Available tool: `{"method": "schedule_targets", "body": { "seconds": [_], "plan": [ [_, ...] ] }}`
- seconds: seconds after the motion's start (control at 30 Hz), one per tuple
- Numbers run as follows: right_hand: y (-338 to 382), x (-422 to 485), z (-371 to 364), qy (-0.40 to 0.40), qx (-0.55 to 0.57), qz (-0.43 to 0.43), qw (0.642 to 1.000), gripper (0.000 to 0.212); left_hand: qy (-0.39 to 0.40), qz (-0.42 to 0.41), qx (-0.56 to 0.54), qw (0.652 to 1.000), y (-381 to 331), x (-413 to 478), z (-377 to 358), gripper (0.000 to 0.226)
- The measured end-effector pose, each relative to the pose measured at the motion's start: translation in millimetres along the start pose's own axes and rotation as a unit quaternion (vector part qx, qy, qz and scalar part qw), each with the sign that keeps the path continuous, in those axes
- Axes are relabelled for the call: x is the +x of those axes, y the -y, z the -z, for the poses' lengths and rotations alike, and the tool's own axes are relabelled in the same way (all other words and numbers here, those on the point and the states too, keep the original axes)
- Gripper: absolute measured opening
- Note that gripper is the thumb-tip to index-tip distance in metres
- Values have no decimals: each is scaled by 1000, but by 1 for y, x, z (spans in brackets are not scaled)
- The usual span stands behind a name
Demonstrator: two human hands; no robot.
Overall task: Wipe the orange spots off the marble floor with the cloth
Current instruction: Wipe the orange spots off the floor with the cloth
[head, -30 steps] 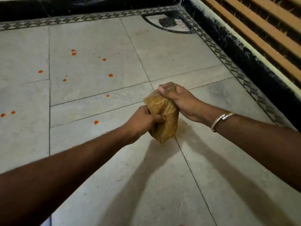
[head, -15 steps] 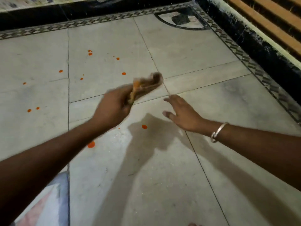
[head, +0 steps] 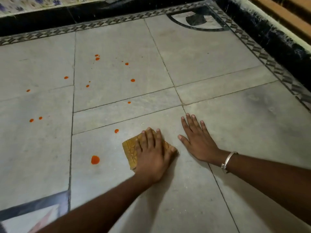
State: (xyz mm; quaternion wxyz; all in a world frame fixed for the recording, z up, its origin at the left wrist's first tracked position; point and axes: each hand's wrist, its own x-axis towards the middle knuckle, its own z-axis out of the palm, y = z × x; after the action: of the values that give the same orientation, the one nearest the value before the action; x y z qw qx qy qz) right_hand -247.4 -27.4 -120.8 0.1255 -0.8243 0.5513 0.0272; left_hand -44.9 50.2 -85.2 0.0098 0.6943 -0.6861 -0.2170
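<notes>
A folded yellow-brown cloth (head: 130, 148) lies flat on the grey marble floor (head: 193, 199), pressed down under my left hand (head: 152, 153). My right hand (head: 196, 140) rests flat on the floor just right of it, fingers spread, holding nothing. A large orange spot (head: 95, 159) sits to the left of the cloth and a smaller orange spot (head: 116, 131) just beyond its far-left corner. Several more orange spots (head: 132, 80) are scattered over the tiles farther out and to the left.
A patterned border strip (head: 262, 54) and a black skirting (head: 277, 36) run along the right and far sides. A dark inlay (head: 196, 20) marks the far corner, and another inlay (head: 33, 214) shows at the lower left.
My left hand brought the cloth down from the air and now presses it on the floor. My right hand let go of it and is laid flat beside it.
</notes>
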Motion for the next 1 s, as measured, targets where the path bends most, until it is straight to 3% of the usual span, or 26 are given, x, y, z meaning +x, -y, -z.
{"method": "schedule_targets", "body": {
  "seconds": [0.13, 0.3, 0.43, 0.53, 0.63, 0.73, 0.83, 0.9, 1.0],
  "plan": [
    [2, 1, -12, -50, -30, 0, 998, 72, -46, -4, 63, 997, -6, 9, -26, 83],
    [0, 2, -15, -61, -36, -3, 997, 73, -63, -41, 109, 991, 37, 58, -1, 90],
    [1, 1, -17, -63, -32, -1, 997, 72, -32, -54, 91, 994, 47, -4, -5, 88],
    [2, 1, -15, -67, -35, -7, 997, 71, 9, -130, 87, 988, 26, -38, -24, 86],
    [-2, 2, -15, -73, -45, 0, 996, 69, -29, -218, 136, 966, 24, 37, -7, 86],
    [-3, 3, -18, -67, -45, 11, 997, 68, -39, -122, 129, 983, 55, 76, 14, 88],
    [-4, 1, -18, -74, -47, 5, 996, 68, -64, -79, 94, 990, 50, 13, -8, 87],
    [-3, 1, -16, -70, -49, 1, 996, 67, -49, -143, 82, 985, 31, -25, -28, 87],
    [-5, 1, -14, -70, -53, 8, 996, 67, -52, -223, 127, 965, 21, 32, -19, 87]
  ]
}}
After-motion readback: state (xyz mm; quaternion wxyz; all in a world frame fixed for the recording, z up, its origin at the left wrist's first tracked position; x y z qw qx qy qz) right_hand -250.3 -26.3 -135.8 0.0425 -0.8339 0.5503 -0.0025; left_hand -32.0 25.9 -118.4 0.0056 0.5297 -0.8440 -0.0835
